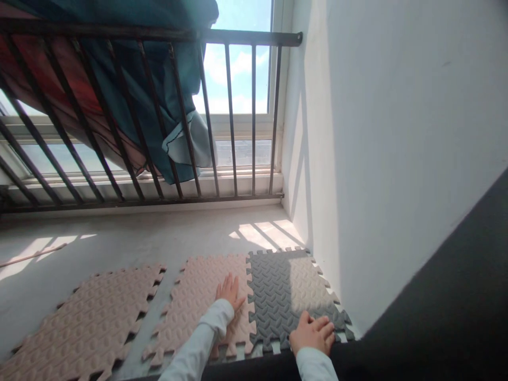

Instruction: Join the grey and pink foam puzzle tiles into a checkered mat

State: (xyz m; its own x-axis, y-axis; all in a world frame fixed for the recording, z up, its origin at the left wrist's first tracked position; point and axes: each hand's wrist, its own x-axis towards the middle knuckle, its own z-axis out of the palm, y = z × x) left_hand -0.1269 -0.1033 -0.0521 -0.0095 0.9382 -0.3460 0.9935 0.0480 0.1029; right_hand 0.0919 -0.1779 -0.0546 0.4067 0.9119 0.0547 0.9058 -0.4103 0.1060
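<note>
A pink foam puzzle mat [194, 286] and a dark grey foam puzzle mat [272, 296] lie side by side on the floor, their toothed edges meeting along a seam. My left hand [230, 292] rests flat on the pink mat, fingers stretched, just left of that seam. On the grey mat's near edge is my right hand [313, 333], its fingers slightly bent and apart over the surface, gripping nothing that I can see. Sunlight brightens the right part of the grey mat. My wrists are in light sleeves.
Another pink mat [99, 312] lies to the left, separated by a strip of floor. A white wall [381, 132] borders the grey mat on the right. Behind stands a dark metal railing [254, 37], with teal and red fabric [159, 95] draped over it before a window.
</note>
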